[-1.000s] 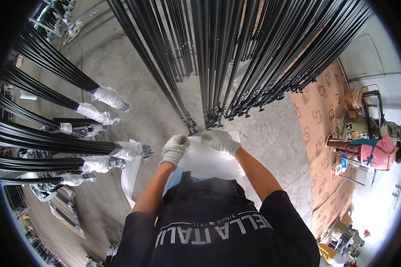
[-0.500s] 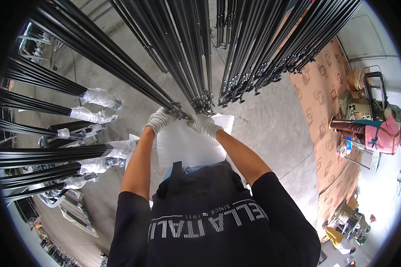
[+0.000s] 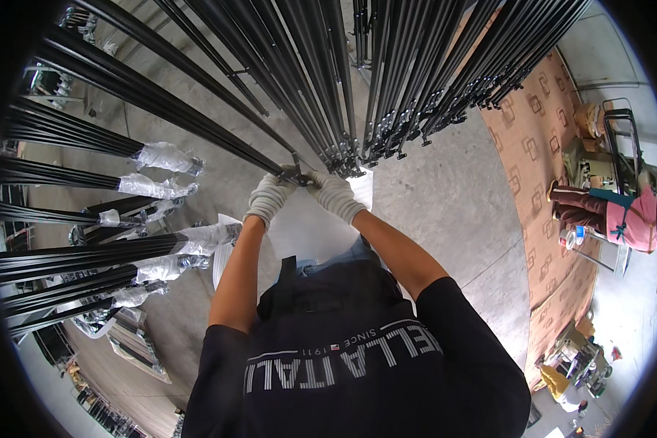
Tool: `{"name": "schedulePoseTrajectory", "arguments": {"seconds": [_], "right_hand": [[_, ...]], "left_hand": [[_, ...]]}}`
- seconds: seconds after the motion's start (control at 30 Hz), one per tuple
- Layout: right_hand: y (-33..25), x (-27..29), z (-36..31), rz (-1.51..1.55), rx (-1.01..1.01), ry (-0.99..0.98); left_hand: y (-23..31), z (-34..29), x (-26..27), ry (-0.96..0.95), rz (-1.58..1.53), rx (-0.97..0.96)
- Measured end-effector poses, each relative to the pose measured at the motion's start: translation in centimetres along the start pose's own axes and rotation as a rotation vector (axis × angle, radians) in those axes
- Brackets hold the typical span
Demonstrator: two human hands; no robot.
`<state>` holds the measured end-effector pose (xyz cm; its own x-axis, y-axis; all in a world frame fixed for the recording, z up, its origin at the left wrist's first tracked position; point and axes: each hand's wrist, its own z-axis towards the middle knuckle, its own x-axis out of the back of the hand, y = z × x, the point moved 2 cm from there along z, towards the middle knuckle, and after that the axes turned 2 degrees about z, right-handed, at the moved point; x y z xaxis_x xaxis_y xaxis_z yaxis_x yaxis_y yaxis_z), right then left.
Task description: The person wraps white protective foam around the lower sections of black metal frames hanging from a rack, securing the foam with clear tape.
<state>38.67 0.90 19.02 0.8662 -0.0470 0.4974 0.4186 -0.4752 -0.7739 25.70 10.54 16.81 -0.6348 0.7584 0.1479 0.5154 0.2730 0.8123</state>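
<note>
Both my hands wear white ribbed gloves and meet at the near end of several long black metal tubes (image 3: 197, 125), which slope down from the upper left. My left hand (image 3: 271, 196) is closed round the tube ends from the left. From the right, my right hand (image 3: 334, 196) grips the same ends, where small dark fittings show between the hands. Its fingertips are partly hidden. A white sheet (image 3: 310, 228), perhaps foam, lies over my lap below the hands.
More black tubes (image 3: 310, 95) stand just ahead, with another group (image 3: 409, 87) to their right. At left, tube bundles have ends wrapped in clear plastic (image 3: 160, 186). A tan patterned mat (image 3: 536, 146) runs along the right, where a person in pink (image 3: 631, 223) stands.
The held tubes have spread, one now lying apart above the others. My hands have moved slightly up, the left a little rightward. More of the white sheet's left edge shows beside my left arm.
</note>
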Motion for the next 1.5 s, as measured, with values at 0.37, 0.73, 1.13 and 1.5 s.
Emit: {"name": "schedulePoseTrajectory", "arguments": {"seconds": [0.37, 0.73, 1.13, 1.5], "right_hand": [[2.6, -3.2, 4.3, 0.104, -0.158, -0.184], [-1.9, 0.4, 1.7, 0.038, 0.225, -0.083], [-4.4, 1.0, 3.1, 0.359, 0.226, -0.488], [-8.0, 2.4, 1.6, -0.289, 0.65, -0.084]], "left_hand": [[-1.3, -2.7, -0.1, -0.009, 0.068, -0.32], [-0.1, -3.4, 2.6, -0.186, 0.48, -0.268], [5.4, -8.0, 4.7, 0.119, 0.494, -0.438], [1.8, -7.3, 3.9, 0.076, -0.204, -0.212]]}}
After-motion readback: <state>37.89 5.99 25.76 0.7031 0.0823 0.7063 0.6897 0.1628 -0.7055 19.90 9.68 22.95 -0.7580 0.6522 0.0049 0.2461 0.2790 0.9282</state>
